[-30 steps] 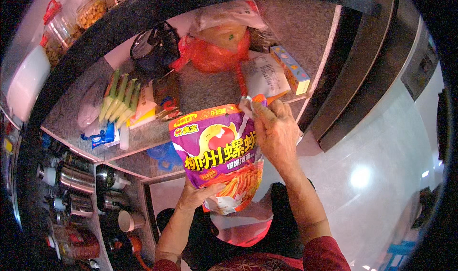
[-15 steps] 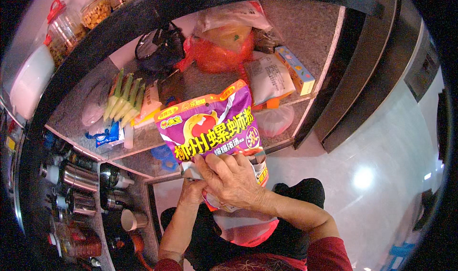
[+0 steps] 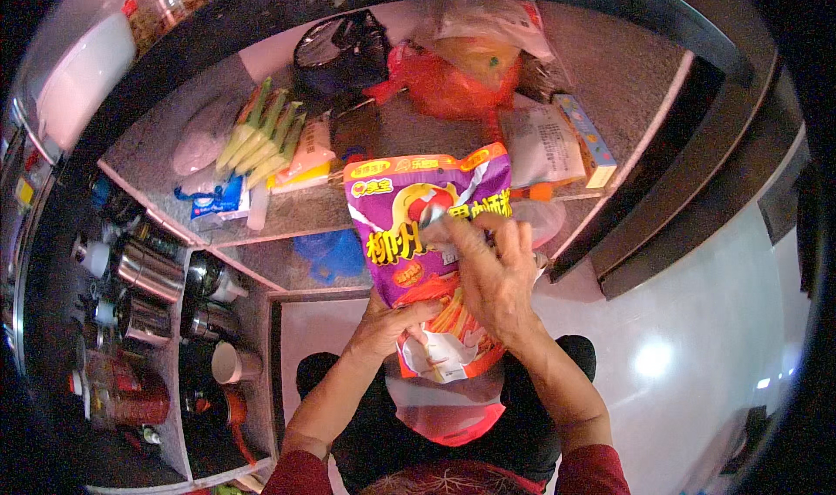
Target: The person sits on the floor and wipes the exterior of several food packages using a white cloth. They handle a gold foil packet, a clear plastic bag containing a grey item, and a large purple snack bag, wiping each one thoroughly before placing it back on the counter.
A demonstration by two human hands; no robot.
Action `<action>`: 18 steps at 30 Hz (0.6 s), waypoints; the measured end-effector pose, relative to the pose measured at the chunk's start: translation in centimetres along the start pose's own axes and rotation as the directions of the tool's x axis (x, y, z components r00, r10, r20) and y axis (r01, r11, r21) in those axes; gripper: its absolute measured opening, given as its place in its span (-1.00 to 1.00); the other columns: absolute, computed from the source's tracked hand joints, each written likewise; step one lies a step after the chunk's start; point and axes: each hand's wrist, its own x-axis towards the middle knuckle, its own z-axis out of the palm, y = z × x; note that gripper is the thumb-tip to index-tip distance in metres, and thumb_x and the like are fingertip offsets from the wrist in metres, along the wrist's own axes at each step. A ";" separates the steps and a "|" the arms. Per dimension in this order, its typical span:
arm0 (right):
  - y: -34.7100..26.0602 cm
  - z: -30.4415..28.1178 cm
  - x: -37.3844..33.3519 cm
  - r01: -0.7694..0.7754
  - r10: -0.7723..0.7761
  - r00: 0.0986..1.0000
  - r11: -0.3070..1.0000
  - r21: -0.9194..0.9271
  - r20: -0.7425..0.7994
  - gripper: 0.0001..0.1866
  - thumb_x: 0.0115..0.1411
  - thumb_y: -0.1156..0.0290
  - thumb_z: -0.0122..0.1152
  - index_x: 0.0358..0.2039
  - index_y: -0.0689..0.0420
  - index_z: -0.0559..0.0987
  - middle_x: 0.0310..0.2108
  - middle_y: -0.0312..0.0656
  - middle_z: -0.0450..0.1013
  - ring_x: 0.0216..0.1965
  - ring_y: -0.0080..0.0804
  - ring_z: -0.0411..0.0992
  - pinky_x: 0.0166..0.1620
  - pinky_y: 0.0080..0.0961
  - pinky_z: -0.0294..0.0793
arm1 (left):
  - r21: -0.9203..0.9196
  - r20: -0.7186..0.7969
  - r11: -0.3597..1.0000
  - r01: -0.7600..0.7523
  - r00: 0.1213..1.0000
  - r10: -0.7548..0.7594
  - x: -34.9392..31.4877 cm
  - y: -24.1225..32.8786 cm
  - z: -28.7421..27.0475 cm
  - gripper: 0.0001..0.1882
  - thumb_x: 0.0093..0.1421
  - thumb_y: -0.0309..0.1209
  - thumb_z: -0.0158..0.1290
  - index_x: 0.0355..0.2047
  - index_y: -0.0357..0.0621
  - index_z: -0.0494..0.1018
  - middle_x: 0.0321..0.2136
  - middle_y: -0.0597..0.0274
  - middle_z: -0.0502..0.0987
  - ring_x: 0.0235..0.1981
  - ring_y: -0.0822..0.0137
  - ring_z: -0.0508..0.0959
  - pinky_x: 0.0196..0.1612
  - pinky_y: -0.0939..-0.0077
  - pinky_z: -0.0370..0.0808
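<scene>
In the head view, the left hand (image 3: 392,323) is clamped on the lower left side of the purple bag (image 3: 425,277), thumb in front. The bag is held in the air, before the grey shelf (image 3: 601,60). The right hand (image 3: 496,273) seems to pinch a small pale cloth (image 3: 437,230) at the bag's front. Probably the step is wiping; the next move calls for steady left grip and light strokes.

We see a glossy plastic pouch (image 3: 416,279), shiny black plastic bag (image 3: 341,55), polished metal container (image 3: 150,273), matt, speckled shelf (image 3: 435,134) and smooth, shiny floor (image 3: 640,417).
</scene>
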 end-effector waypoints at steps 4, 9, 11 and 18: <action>-2.1 0.0 -1.0 0.224 -0.249 0.953 0.963 0.153 0.173 -0.49 -0.21 0.43 0.19 -0.12 0.08 0.50 -0.27 -0.22 0.31 -0.28 -0.29 0.26 -0.25 -0.39 0.29 | -0.077 0.089 0.982 -0.172 0.980 0.178 0.6 -1.6 -1.4 -0.51 -0.12 -0.59 0.18 -0.11 -0.23 0.34 -0.23 0.19 0.45 -0.31 0.34 0.51 -0.53 0.59 0.51; -2.4 0.5 -0.6 0.332 -0.348 0.929 0.934 0.134 0.123 -0.53 -0.26 0.32 0.21 -0.20 -0.04 0.56 -0.28 -0.31 0.32 -0.28 -0.35 0.26 -0.27 -0.42 0.26 | 0.078 0.121 0.994 -0.073 0.991 0.064 0.5 -2.8 -3.3 -0.42 -0.12 -0.65 0.12 -0.01 -0.24 0.27 -0.14 0.16 0.42 -0.26 0.36 0.50 -0.51 0.64 0.51; -1.0 0.9 -0.4 0.202 -0.209 0.977 0.973 0.113 0.050 -0.57 -0.23 0.47 0.20 -0.22 -0.04 0.56 -0.37 -0.31 0.33 -0.31 -0.34 0.26 -0.27 -0.41 0.23 | -0.019 0.096 0.986 -0.164 0.982 0.165 -0.1 -0.9 -1.3 -0.42 -0.11 -0.62 0.14 -0.01 -0.23 0.27 -0.14 0.15 0.43 -0.26 0.37 0.50 -0.53 0.67 0.50; 4.8 -0.5 0.0 -0.256 0.288 0.958 0.848 0.464 0.002 -0.72 -0.10 0.58 0.11 -0.29 0.14 0.52 -0.49 -0.17 0.42 -0.42 -0.20 0.34 -0.30 -0.34 0.33 | 0.046 -0.042 0.998 -0.039 0.998 0.041 -0.3 -0.1 -2.0 -0.43 -0.15 -0.60 0.18 -0.07 -0.22 0.29 -0.30 0.18 0.49 -0.47 0.47 0.52 -0.68 0.72 0.46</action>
